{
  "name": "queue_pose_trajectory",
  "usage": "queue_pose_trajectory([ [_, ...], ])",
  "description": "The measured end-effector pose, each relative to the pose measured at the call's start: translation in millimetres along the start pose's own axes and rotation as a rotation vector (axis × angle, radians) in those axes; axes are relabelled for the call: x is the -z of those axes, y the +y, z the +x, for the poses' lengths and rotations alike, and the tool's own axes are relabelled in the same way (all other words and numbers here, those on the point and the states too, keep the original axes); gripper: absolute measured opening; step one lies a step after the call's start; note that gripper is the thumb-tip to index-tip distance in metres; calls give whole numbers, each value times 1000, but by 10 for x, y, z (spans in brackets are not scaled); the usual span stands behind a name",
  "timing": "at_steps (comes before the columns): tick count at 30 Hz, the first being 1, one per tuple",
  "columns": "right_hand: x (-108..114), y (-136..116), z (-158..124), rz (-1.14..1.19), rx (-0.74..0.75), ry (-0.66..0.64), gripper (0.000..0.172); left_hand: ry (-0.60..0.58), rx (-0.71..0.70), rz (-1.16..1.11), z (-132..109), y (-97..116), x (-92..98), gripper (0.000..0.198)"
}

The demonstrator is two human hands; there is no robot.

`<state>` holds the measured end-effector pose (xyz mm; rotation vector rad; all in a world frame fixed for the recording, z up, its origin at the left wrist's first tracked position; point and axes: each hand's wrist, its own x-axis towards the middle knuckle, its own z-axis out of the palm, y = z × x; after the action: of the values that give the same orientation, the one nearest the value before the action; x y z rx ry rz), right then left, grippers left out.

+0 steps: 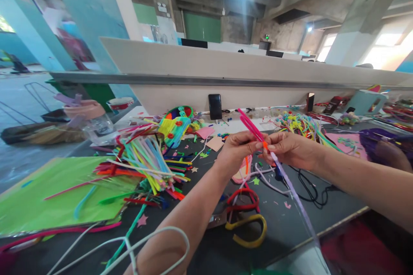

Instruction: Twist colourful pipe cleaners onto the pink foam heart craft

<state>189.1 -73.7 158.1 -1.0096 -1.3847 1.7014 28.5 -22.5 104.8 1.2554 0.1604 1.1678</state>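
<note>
Pink pipe cleaners [248,123] stick up between my two hands, with a short orange piece [265,146] wrapped where they meet a long lavender pipe cleaner [287,180]. My left hand [235,150] pinches the pink ones just above the orange wrap. Close beside it, the fingers of my right hand [288,148] are closed on the lavender pipe cleaner at the wrap. Its lower end trails down toward the table's front edge. Below my hands lie red-handled scissors [243,200] and a tool with a yellow handle [250,227]. My fingertips partly hide the join.
A bundle of coloured pipe cleaners [148,159] and green sheets [58,189] lie at left. A clear bottle [97,124] stands behind them. A phone [215,106] leans on the white divider [193,60]. A black cable [309,189] lies right. Another person's hand [393,154] shows far right.
</note>
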Motion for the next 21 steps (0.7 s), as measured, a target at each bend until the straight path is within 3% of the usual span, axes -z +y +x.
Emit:
queue_pose_trajectory([
  [4,-11,-52,-21,-86,0,-10,20,-39,35,21,0,51,6,10],
  [7,-40,-168,-28,-391,36,97,20,8,29,118,15,96,-1,15],
  [12,-120,-230,4,-1128,106,438,13,102,60,211,31,61,-47,20],
  [14,-138,-192,16,-1308,164,553,13,132,72,206,34,32,-50,21],
  [18,-143,-176,6,-1346,214,587,15,90,86,184,50,46,-8,18],
  [21,-113,-236,-11,-1175,133,479,16,22,97,184,57,99,35,16],
])
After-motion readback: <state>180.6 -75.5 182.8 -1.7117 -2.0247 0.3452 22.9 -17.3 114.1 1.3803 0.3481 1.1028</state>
